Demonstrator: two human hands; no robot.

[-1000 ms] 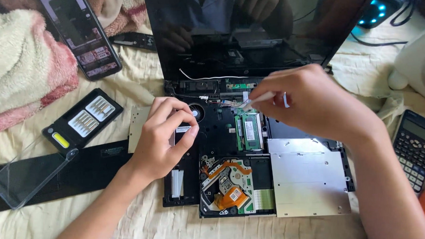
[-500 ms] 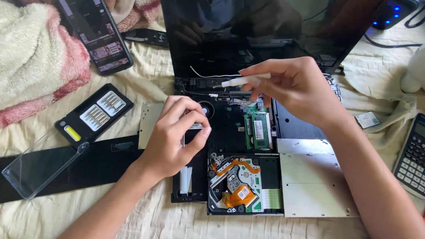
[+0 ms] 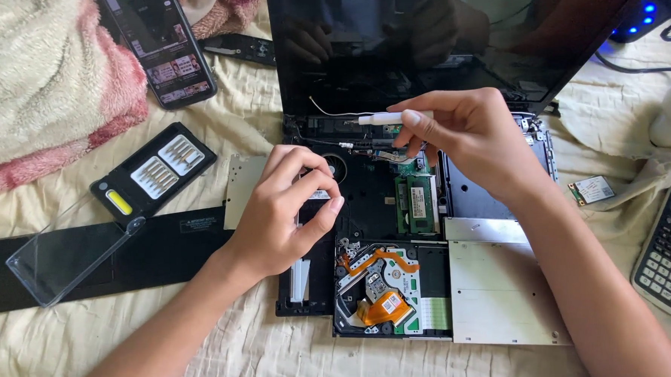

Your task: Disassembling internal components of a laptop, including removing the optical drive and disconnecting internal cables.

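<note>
Since the earlier frame, your right hand [image 3: 469, 141] had stayed over the one opened laptop [image 3: 398, 231] on the bed, grip closed around one white screwdriver [image 3: 384, 118]. Your left hand [image 3: 287, 213] kept curled fingers pressing its base, holding nothing. One calculator [image 3: 670, 253] lay right.

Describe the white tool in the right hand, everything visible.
The white tool is a slim, smooth stick, plastic by its look, lying nearly level above the opened laptop base, close under the dark screen. The right hand pinches its right end between thumb and fingers; the free end points left. Its tip is too small to make out. Nothing else touches it; the left hand rests lower on the base.
</note>
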